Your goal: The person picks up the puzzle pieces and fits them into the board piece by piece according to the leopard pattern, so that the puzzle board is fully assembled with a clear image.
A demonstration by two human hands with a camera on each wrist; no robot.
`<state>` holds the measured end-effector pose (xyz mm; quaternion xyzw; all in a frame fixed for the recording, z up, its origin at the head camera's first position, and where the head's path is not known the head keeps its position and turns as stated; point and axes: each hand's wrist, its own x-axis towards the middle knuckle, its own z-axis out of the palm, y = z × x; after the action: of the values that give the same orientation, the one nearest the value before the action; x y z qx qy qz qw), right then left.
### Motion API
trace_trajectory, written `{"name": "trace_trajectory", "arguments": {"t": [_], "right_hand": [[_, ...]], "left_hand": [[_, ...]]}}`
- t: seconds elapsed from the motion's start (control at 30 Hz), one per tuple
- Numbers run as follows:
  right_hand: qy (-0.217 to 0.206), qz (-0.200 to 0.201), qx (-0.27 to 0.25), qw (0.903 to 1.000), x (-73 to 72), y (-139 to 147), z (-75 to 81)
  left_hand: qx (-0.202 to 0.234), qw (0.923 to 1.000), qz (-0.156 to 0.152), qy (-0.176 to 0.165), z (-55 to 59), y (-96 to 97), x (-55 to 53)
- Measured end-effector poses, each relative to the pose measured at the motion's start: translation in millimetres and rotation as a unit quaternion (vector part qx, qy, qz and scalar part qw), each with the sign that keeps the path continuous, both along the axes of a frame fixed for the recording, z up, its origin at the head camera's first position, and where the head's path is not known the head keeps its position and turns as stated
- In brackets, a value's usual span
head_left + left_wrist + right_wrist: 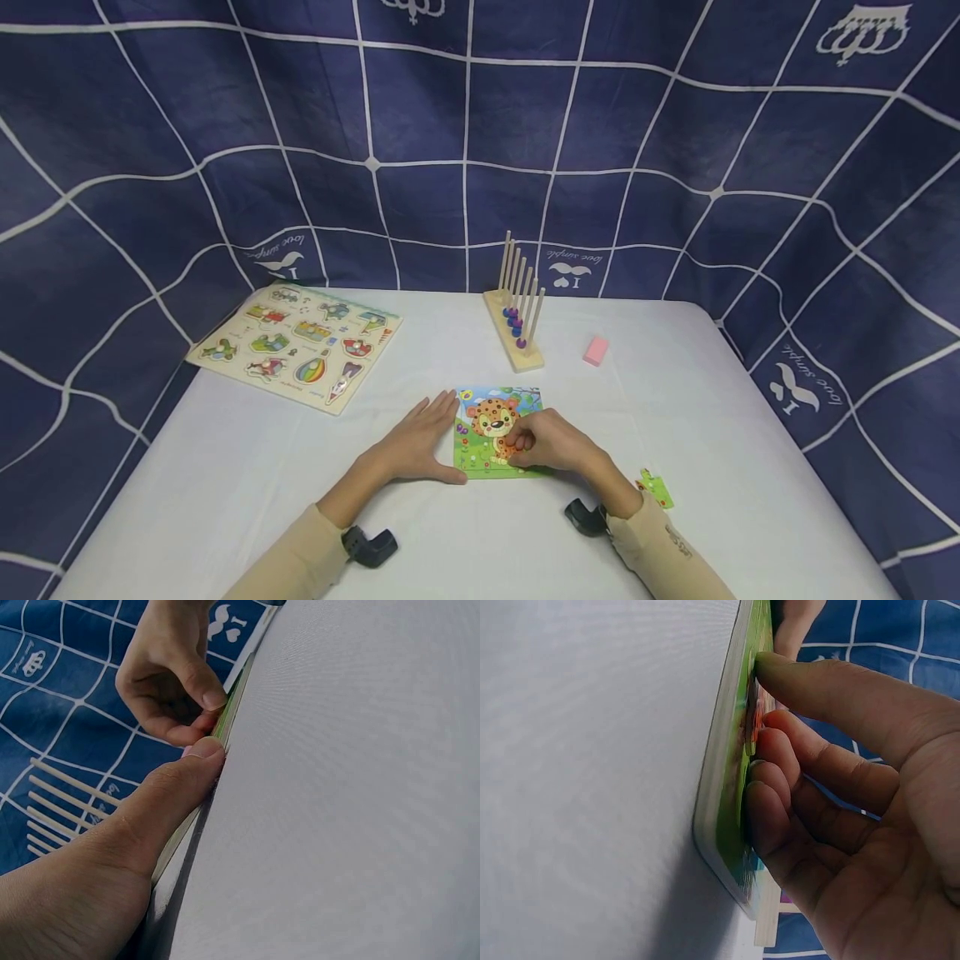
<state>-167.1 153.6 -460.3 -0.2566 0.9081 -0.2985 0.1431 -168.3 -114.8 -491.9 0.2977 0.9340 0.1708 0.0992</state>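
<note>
A jigsaw puzzle board (468, 461) with a spotted cub on green grass lies flat on the table between the hands. My left hand (415, 442) rests along its left side with the fingers spread, the thumb at the near left corner. In the left wrist view that thumb (161, 802) lies against the board's edge. Over the right part of the picture is my right hand (555, 442), fingers curled. The right wrist view has its thumb and fingers pinching a thin puzzle piece (753, 712) that stands slightly proud of the board's surface.
Loose green puzzle pieces (657, 489) lie by the right forearm. Farther back are a wooden peg stand (527, 360) with several beads and a pink block (596, 351). A wooden vehicle puzzle board (318, 399) lies at the back left. A blue checked cloth (420, 108) hangs behind.
</note>
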Motion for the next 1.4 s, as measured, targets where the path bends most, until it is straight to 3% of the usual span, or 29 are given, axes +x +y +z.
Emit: {"name": "trace_trajectory", "arguments": {"t": [1.03,1.4], "right_hand": [[-0.017,0.015,0.015,0.9996,0.7,4.1,2.8],[-0.037,0.044,0.01,0.9983,1.1,6.4,2.4]], "left_hand": [[-0.008,0.9999,0.007,-0.005,-1.6,1.1,-0.1],[-0.003,1.0,0.002,-0.001,-0.9,0.1,-0.2]]}}
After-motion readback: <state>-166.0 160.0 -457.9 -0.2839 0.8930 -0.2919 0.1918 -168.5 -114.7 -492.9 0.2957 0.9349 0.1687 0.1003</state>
